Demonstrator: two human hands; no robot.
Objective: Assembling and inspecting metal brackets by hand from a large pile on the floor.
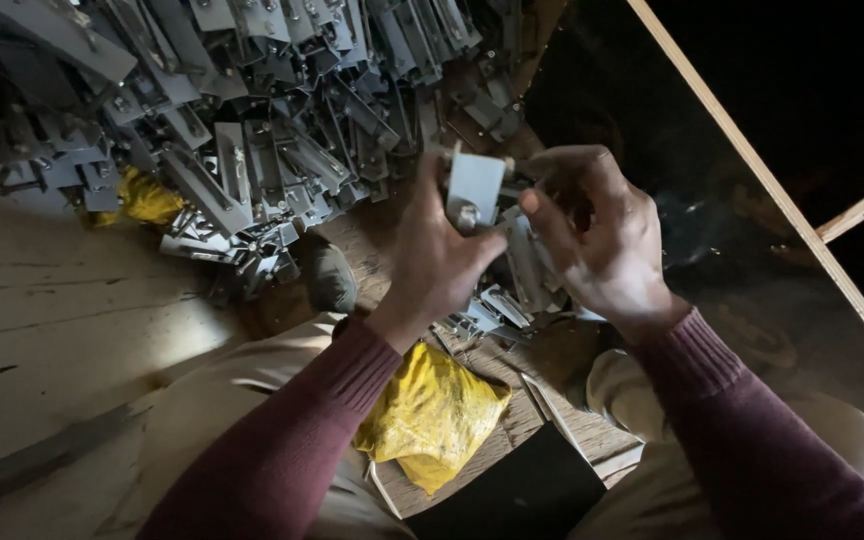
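Note:
I hold a small grey metal bracket [476, 186] up between both hands, above my knees. My left hand [432, 255] grips it from below, thumb pressed on a round bolt head at its lower edge. My right hand [597, 235] closes on its right side with thumb and fingers. Both sleeves are dark maroon. Behind the bracket lies a large pile of similar grey metal brackets [252, 110].
A yellow plastic bag [432, 415] rests between my knees on a wooden board [517, 420], with a black flat piece [522, 495] near it. Another yellow bag [147, 198] sits under the pile at left. A pale wooden frame [752, 160] runs diagonally at right. Loose brackets [497, 305] lie below my hands.

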